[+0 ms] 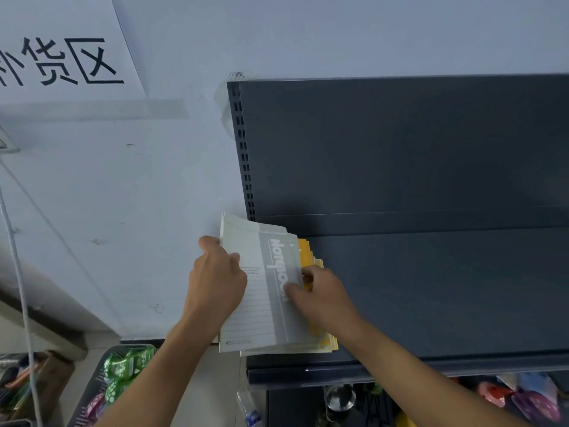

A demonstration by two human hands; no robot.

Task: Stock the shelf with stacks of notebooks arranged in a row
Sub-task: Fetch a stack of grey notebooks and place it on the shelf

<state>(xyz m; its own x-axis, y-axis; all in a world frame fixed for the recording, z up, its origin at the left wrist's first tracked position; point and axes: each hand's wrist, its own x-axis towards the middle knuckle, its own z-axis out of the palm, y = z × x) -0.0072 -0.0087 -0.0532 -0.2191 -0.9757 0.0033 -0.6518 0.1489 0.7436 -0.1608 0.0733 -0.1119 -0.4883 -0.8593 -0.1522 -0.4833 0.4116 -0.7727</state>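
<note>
Pale blue wall (138,180) fills the left of the scene, with a white paper sign (61,57) in big black characters taped up at ten o'clock. At three o'clock stands the dark grey shelf (431,288), its deck bare metal under a plain back panel (400,143).

And there's the action, right at the shelf's nine o'clock end: a stack of notebooks (320,346) lies flat on the deck, close to the front lip. The top notebook (264,315), grey and white with ruled lines and white lettering down a grey band, sits skewed, its left side hanging out past the shelf's end toward the wall. Yellow notebooks (306,251) peek out from under it at three o'clock.

The left hand (215,282) grips the top notebook's left edge, fingers curled over it, thumb on the cover. The right hand (323,297) clamps the stack's right side, thumb pressed on the grey band, fingers tucked against the yellow edges.

Down at seven o'clock a dark basket (89,392) holds green packets (123,365), and at six o'clock a plastic bottle (249,408) stands below the shelf's corner.
</note>
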